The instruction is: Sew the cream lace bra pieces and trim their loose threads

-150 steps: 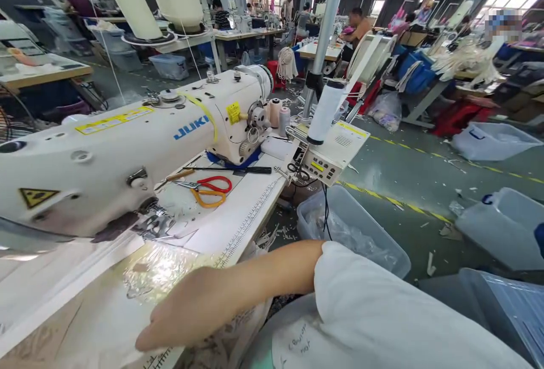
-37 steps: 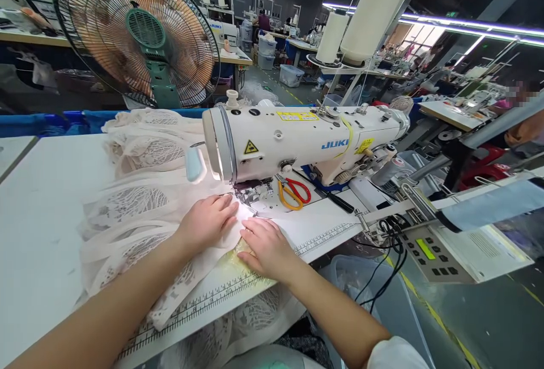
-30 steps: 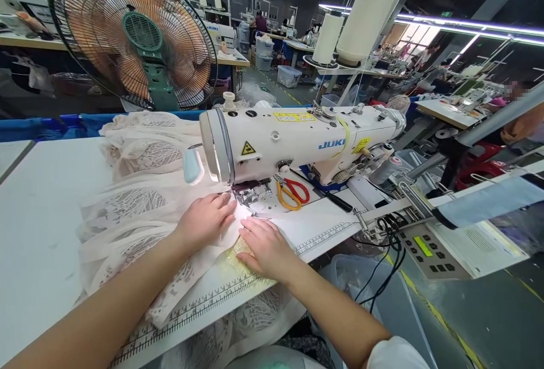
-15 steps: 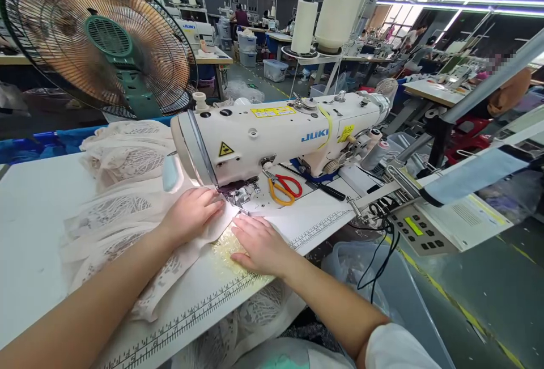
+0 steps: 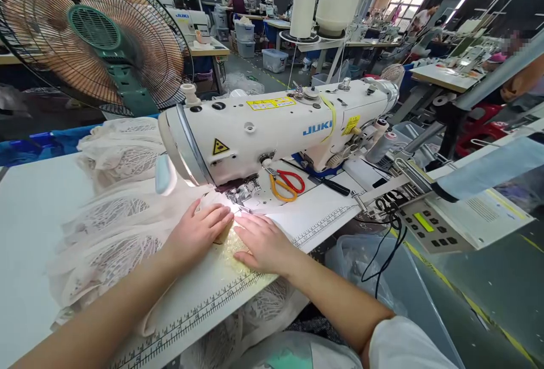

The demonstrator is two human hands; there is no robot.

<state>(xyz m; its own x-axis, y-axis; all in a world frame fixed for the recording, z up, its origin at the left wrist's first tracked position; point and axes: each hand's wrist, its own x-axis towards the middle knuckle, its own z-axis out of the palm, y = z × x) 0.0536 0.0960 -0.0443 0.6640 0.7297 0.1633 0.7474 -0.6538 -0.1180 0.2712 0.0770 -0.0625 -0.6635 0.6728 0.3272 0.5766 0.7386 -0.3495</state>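
**A:** How did the fingers lie?

**B:** Flat and spread, gripping nothing. The left hand and right hand pressed the lace down at the frame's centre. Their fingertips almost met, closer than half a second before.

**A:** Meaning?

**B:** I judged the cloth was being steadied and eased at the foot, just above the fingertips, under the machine.

**A:** And the lace itself?

**B:** Cream openwork, bunched in folds from the centre leftward across the table, with one edge hanging over the near side. Scissors lay right of the foot, and a fan stood upper left.
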